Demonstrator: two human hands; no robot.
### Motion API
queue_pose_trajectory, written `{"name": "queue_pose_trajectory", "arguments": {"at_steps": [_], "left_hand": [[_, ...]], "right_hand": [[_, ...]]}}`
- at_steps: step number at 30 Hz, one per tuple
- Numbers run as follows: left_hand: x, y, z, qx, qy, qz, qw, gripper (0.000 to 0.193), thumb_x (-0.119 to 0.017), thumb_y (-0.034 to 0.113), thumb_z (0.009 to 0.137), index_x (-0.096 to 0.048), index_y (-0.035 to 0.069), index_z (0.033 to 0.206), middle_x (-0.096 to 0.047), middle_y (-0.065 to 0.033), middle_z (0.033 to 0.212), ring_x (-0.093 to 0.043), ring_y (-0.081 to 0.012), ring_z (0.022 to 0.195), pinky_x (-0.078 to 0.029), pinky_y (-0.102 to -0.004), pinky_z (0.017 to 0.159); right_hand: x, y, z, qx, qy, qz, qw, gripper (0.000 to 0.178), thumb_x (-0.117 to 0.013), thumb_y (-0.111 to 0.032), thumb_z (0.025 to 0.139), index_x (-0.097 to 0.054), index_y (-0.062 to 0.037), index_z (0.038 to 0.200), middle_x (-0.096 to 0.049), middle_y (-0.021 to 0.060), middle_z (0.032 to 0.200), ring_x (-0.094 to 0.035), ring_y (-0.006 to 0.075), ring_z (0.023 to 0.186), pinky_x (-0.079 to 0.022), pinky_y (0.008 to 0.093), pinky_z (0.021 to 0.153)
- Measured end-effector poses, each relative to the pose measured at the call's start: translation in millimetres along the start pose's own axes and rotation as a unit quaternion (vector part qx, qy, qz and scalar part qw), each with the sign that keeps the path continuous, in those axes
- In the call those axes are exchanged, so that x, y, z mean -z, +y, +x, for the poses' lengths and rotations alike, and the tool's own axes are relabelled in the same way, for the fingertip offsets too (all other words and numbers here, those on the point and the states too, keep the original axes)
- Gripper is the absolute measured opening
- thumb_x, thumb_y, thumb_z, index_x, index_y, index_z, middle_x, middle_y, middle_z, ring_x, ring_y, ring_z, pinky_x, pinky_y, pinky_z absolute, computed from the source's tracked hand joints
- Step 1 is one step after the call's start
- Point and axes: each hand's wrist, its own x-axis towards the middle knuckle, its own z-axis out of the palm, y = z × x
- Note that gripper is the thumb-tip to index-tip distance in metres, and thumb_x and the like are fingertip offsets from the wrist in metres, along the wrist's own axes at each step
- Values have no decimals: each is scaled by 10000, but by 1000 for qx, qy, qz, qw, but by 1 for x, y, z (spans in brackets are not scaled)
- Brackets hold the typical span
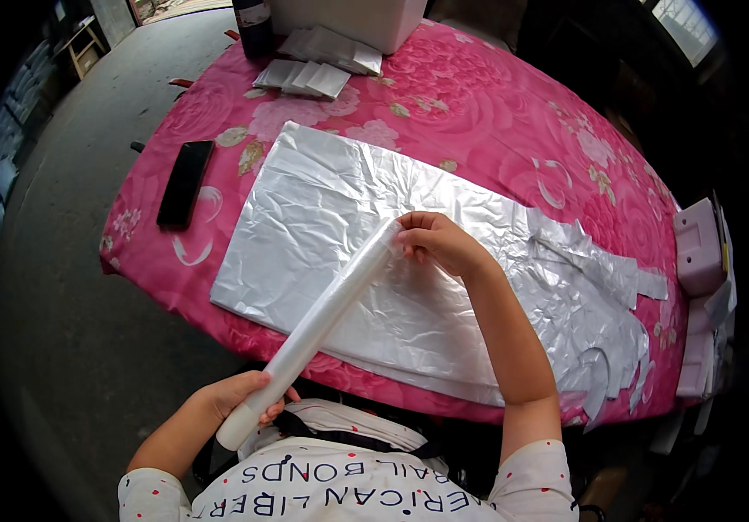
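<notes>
Left hand (pixel 251 394) grips the white roll (pixel 318 322) near its lower end; right hand (pixel 437 244) pinches its top above silvery plastic (pixel 292 222) on the tabletop (pixel 470 83). A loosened pinch could let it uncurl.

- Daylight shows at the window (pixel 686 30), upper right, and the opening (pixel 170 9), upper left; both are pale and bright.
- The pink tablecloth (pixel 479 96) is evenly, moderately lit; the far right falls into deep gloom.
- Silvery plastic sheets (pixel 305 209) throw back soft glare along their creases.
- A soft shadow lies beneath the right hand (pixel 440 244).
- The white roll (pixel 322 322) looks crisp, free of motion blur.
- Fisheye distortion bows the table's edges; black fills the corners.
</notes>
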Motion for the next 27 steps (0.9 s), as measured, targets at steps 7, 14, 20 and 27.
{"name": "queue_pose_trajectory", "arguments": {"at_steps": [7,14,20,27], "left_hand": [[-2,-2,-1,-6,67,63,996,564,-610,480,801,-538,-10,1072,-562,-46,701,-556,-116,586,-474,-262,543],[-36,-8,2,-89,300,320,894,288,-657,232,817,-578,9,983,-602,-49,740,-569,-107,613,-486,-266,585],[-37,-11,0,-102,318,352,874,324,-675,258,802,-582,9,989,-600,-62,741,-574,-111,606,-483,-267,573],[-42,-8,0,-105,321,347,875,308,-674,238,805,-584,9,989,-600,-58,744,-567,-103,608,-479,-263,572]], "right_hand": [[0,-3,-4,-36,-49,5,998,136,-637,-69,787,-606,-39,916,-606,8,806,-545,74,660,-442,212,601],[15,4,-13,-34,-58,-20,998,174,-651,-97,799,-616,-44,961,-615,-13,836,-572,62,735,-466,199,677],[12,3,-15,-19,-67,-51,996,146,-662,-150,812,-634,-51,916,-609,-23,780,-554,47,692,-445,192,629],[4,3,-12,9,3,-74,997,274,-623,-308,845,-650,-40,796,-613,-6,709,-497,54,579,-415,206,549]]}}
